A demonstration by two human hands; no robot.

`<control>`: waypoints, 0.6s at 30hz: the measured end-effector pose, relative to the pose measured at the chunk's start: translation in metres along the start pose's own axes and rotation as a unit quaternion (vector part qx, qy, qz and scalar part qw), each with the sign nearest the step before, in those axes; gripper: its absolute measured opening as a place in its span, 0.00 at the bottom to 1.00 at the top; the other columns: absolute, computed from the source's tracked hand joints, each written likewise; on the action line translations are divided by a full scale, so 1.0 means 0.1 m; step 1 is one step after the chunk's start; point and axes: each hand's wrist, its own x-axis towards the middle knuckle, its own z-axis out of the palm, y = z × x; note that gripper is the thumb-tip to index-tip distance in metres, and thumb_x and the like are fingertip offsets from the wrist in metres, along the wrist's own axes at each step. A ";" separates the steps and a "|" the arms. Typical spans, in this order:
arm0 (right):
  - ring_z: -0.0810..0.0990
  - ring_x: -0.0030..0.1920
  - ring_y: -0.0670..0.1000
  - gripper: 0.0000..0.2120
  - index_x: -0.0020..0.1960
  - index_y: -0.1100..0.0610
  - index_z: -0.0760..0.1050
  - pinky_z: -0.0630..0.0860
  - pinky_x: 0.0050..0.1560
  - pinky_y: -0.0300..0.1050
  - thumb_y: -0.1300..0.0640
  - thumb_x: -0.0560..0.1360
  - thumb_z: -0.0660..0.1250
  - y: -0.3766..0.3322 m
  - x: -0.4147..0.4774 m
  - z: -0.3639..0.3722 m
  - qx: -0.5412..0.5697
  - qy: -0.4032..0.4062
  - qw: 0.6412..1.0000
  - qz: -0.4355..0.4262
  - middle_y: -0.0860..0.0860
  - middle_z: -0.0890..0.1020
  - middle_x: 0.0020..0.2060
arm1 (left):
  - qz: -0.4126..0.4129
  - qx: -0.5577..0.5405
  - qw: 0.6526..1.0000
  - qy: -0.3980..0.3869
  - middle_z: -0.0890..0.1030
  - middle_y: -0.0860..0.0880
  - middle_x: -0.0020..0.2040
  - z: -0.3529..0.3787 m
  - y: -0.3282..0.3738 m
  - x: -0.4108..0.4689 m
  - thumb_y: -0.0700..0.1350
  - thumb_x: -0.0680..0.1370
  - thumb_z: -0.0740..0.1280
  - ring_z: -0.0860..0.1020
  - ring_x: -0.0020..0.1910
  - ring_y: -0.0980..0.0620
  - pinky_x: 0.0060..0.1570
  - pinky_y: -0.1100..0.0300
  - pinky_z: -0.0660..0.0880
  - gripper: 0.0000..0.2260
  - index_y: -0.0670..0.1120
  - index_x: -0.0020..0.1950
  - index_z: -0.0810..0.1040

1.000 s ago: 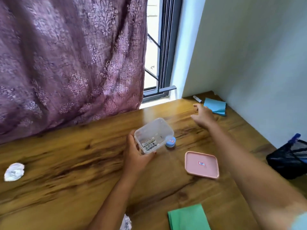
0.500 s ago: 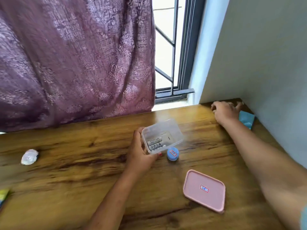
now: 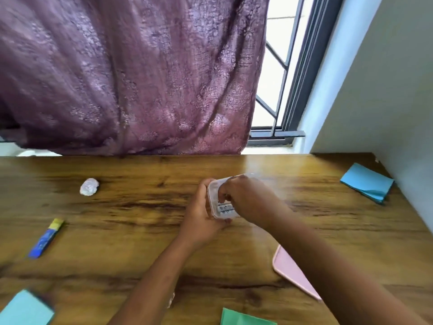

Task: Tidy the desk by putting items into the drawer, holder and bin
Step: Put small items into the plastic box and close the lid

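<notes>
Right, the purple curtain [image 3: 131, 73] hangs across the back and the wooden desk [image 3: 117, 273] runs wide beneath it, with plenty left to clear. A pink lid [image 3: 290, 273] lies flat by the right forearm, off its box, presumably so the box stays open for loading. A blue note pad [image 3: 366, 182] sits far right against the wall, a teal pad [image 3: 23, 310] is at the near left corner, and a green sheet [image 3: 243, 320] pokes in at the bottom edge. In the centre, the left hand [image 3: 201, 219] wraps its fingers round the clear container [image 3: 222, 211], steadying it on the desk, it seems. The right hand [image 3: 250, 198] curls over the open top, fingertips dipping inside. Pinching something, or empty? I cannot tell. Well off to the left lie a blue tube [image 3: 45, 239] with a yellow end and a crumpled paper ball [image 3: 89, 186], surely bin material. There is dark print on something white inside the container, too blurred to read.
</notes>
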 end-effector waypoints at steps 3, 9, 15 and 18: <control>0.72 0.30 0.38 0.13 0.39 0.53 0.83 0.78 0.37 0.40 0.68 0.62 0.67 -0.11 0.07 0.15 0.028 0.024 0.999 -0.015 0.43 0.84 0.35 | -0.012 -0.017 1.000 0.014 0.81 0.50 0.54 -0.14 -0.01 -0.16 0.35 0.64 0.78 0.82 0.50 0.53 0.42 0.60 0.79 0.35 0.55 0.64 0.67; 0.69 0.33 0.24 0.16 0.35 0.51 0.81 0.64 0.33 0.21 0.66 0.55 0.61 -0.51 0.13 0.13 0.077 0.015 0.993 -0.087 0.15 0.69 0.38 | -0.017 -0.051 0.998 0.033 0.80 0.47 0.55 -0.39 -0.06 -0.41 0.32 0.63 0.76 0.81 0.54 0.48 0.46 0.52 0.80 0.34 0.52 0.63 0.68; 0.77 0.42 0.45 0.16 0.53 0.53 0.83 0.73 0.43 0.33 0.68 0.73 0.63 -0.81 0.30 0.15 -0.059 -0.167 0.984 0.003 0.50 0.83 0.48 | -0.031 -0.096 0.992 0.078 0.81 0.47 0.53 -0.59 -0.13 -0.58 0.28 0.61 0.75 0.81 0.51 0.50 0.46 0.51 0.80 0.34 0.51 0.61 0.69; 0.76 0.46 0.48 0.14 0.56 0.53 0.81 0.71 0.45 0.38 0.65 0.77 0.62 -1.07 0.41 0.13 -0.111 -0.269 0.957 0.001 0.49 0.82 0.52 | -0.046 -0.098 0.992 0.061 0.82 0.50 0.50 -0.77 -0.18 -0.68 0.28 0.62 0.74 0.81 0.49 0.54 0.46 0.55 0.80 0.33 0.50 0.61 0.69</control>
